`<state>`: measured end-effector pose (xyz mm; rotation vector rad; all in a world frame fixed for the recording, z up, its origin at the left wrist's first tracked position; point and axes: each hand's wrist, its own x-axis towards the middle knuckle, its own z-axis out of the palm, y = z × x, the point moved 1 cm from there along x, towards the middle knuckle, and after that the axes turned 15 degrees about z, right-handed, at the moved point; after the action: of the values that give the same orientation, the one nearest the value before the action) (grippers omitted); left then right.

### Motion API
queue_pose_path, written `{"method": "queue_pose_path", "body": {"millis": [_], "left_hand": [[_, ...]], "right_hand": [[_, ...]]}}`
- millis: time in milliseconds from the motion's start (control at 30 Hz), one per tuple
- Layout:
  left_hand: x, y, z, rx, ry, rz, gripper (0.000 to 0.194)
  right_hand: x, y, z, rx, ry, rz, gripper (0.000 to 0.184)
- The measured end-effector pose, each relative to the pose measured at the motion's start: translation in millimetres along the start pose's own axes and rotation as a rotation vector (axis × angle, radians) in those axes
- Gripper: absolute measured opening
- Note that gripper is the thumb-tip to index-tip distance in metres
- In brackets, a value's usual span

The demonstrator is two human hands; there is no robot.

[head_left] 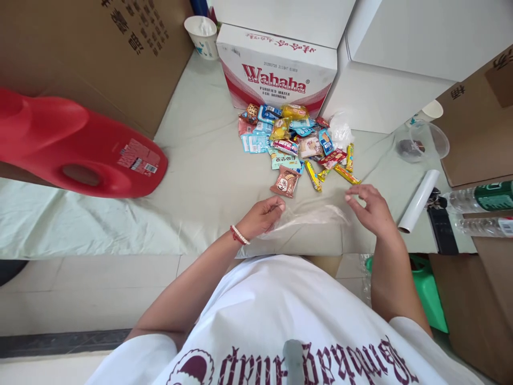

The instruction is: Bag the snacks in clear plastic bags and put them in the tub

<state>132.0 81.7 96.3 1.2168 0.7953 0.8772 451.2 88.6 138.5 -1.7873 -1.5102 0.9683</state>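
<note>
A clear, thin plastic bag [310, 218] stretches out low over the table's front part. My left hand [266, 214] pinches its left end between thumb and fingers. Just past the bag's right end is my right hand [368, 206], its fingers loosely bent and apart, with nothing visible in them. Beyond both hands lies a pile of small wrapped snacks. A brown snack packet [287, 181] is closest to my left hand, and a yellow snack stick [347, 174] lies just beyond my right fingertips. A crumpled white plastic bag [340, 130] touches the pile's right side.
Behind the snacks stands a Wahaha water carton [280, 75]. A big red jug [80, 144] occupies the left. On the right are a white roll [419, 201], a clear plastic cup [433, 140], a black object [442, 230] and plastic bottles [487, 198]. A paper cup [203, 40] stands back left.
</note>
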Motion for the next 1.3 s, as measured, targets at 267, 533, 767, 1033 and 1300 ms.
{"method": "queue_pose_path", "body": {"millis": [267,533,767,1033,1300], "left_hand": [[15,26,8.8,-0.057,-0.001,-0.008,0.047],[0,-30,-34.9,-0.599,0.370,-0.242,0.017],[6,-47,44.5,-0.662,0.258,-0.067,0.044],[10,-43,24.4,-0.623,0.440,-0.079,0.056],[4,-45,-27.9,-0.017,0.522,-0.103,0.042]], "right_hand": [[0,-41,95,0.334,-0.678,0.110,0.036],[-2,-4,115,0.787,-0.315,0.591,0.046],[-8,-6,147,0.798,-0.085,0.509,0.038],[-7,4,130,0.801,0.038,0.467,0.040],[6,30,89,0.531,0.080,0.530,0.034]]}}
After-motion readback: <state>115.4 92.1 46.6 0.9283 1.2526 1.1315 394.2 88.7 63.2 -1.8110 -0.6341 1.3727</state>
